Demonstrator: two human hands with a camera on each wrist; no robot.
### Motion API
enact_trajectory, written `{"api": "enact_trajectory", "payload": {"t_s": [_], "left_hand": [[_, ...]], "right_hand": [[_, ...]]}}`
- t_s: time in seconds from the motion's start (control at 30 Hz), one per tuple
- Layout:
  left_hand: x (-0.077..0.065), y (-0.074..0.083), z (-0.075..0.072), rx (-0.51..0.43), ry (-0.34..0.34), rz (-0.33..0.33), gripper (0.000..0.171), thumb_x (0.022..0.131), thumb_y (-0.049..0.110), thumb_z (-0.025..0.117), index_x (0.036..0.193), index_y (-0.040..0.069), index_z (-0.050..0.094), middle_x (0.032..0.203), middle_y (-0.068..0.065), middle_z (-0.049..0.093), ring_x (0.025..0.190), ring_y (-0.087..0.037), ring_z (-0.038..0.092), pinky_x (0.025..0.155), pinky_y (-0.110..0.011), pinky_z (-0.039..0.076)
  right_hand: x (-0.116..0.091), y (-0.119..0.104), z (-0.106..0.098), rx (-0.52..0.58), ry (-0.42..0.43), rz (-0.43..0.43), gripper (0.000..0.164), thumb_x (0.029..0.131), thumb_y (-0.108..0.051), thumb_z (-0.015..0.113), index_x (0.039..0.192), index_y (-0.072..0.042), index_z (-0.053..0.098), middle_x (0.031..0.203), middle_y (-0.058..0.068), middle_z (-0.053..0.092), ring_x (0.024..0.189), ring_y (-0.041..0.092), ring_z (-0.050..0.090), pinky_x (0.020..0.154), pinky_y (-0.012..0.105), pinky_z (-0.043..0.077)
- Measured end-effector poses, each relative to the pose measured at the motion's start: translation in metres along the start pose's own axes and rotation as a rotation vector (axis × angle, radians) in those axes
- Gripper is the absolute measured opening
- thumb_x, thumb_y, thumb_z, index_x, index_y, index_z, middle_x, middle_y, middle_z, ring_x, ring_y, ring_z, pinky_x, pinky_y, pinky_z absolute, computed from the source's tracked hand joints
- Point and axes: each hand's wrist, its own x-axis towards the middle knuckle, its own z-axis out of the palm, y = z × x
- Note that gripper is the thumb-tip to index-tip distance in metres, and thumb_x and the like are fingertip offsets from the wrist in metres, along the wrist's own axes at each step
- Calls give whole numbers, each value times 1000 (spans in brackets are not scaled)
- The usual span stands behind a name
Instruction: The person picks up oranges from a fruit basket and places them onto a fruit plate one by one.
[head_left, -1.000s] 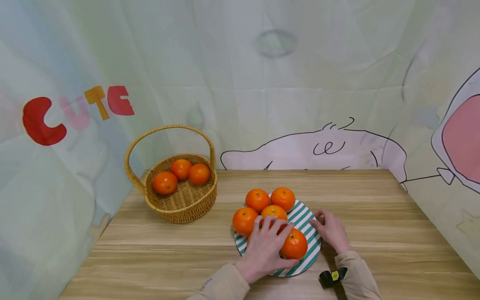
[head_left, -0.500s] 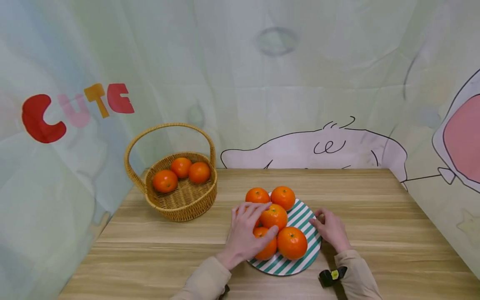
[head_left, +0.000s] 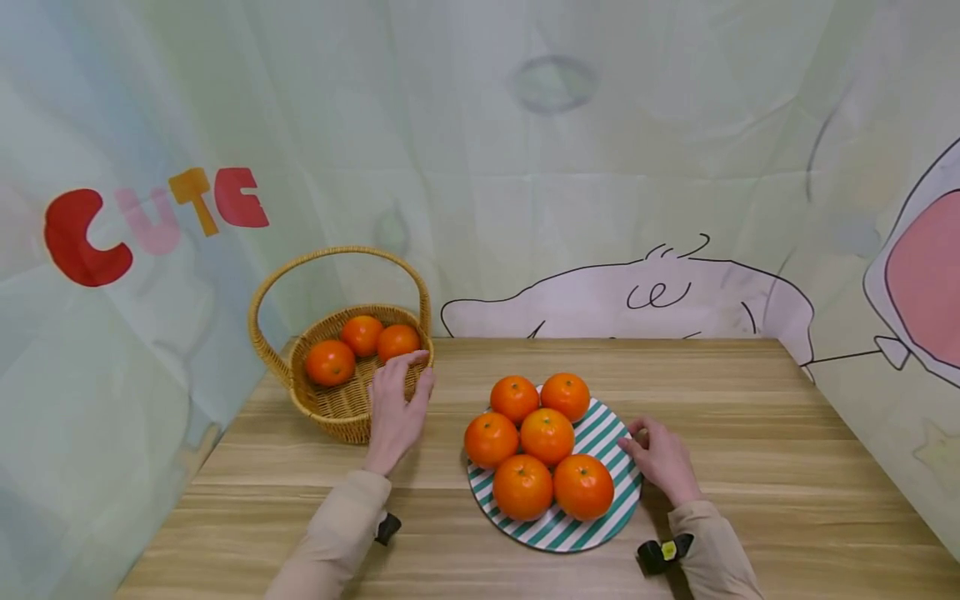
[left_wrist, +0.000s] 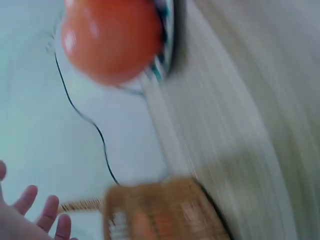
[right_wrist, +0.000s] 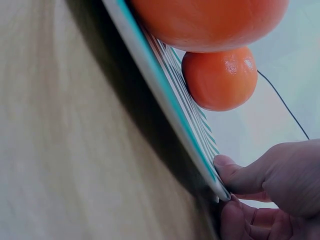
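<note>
My left hand (head_left: 395,415) hovers at the near right side of a wicker basket (head_left: 348,430), its fingers loosely bent with nothing in them. Three oranges (head_left: 330,363) lie in the basket, one of them partly behind the fingertips. On a round plate (head_left: 603,433) with green and white stripes sit several more oranges (head_left: 547,436), close together. At the plate's right rim, my right hand (head_left: 663,463) pinches the edge. The right wrist view shows the thumb (right_wrist: 227,167) on top of the rim and fingers below. Motion blurs the left wrist view.
A tall arched handle (head_left: 341,252) rises over the basket. Both stand on a wooden table (head_left: 765,433), with bare wood between basket and plate. Printed curtains (head_left: 480,167) hang along the table's back and sides.
My left hand has left the oranges on the plate and moved left, empty, to the basket. The right hand has kept its place on the plate's rim.
</note>
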Motion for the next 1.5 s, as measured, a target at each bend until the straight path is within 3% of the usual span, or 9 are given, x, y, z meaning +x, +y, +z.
{"api": "enact_trajectory", "payload": {"t_s": [0.13,0.3,0.5,0.73,1.0,1.23,1.5], "left_hand": [[16,-22,-15,85,-45,-103,40,102,29,54,135,7,58,139,-19,53,129,-43,43,109,-57,27],[36,-37,-28,211,-182,-174,49,102,33,49,145,10,48,149,-22,41,135,-47,37,111,-64,26],[56,-43,-33,318,-357,-231,63,100,34,47,155,8,32,157,-25,30,141,-52,31,111,-69,30],[72,-47,-30,320,-487,-309,72,99,34,49,159,7,19,163,-26,18,144,-55,24,113,-73,26],[71,-54,-18,322,-496,-324,76,99,35,51,159,5,15,167,-23,8,145,-60,19,115,-72,23],[66,-58,-8,323,-492,-345,76,102,44,42,162,10,9,170,-14,-3,149,-54,11,113,-75,22],[66,-58,-2,357,-463,-345,75,102,49,41,162,14,11,166,-16,0,146,-53,11,112,-74,22]], "right_hand": [[0,0,0,-5,2,6,23,96,-16,66,111,2,60,83,12,61,71,22,52,60,29,39],[2,1,0,-7,-2,12,24,97,-16,65,112,2,60,85,13,62,73,22,52,61,28,39],[3,0,0,-8,-6,13,25,97,-16,65,113,2,60,86,13,63,73,22,53,61,29,39],[3,-1,1,1,-12,17,24,97,-15,65,113,2,59,86,13,62,73,22,52,61,29,40],[4,-1,2,2,-17,23,24,97,-15,65,113,1,60,85,12,62,72,22,52,61,29,40],[3,0,2,4,-15,18,23,97,-15,65,112,1,60,83,11,61,71,21,52,61,29,39],[2,2,0,6,-11,12,23,97,-14,64,113,2,59,82,11,60,70,20,51,59,29,40]]}}
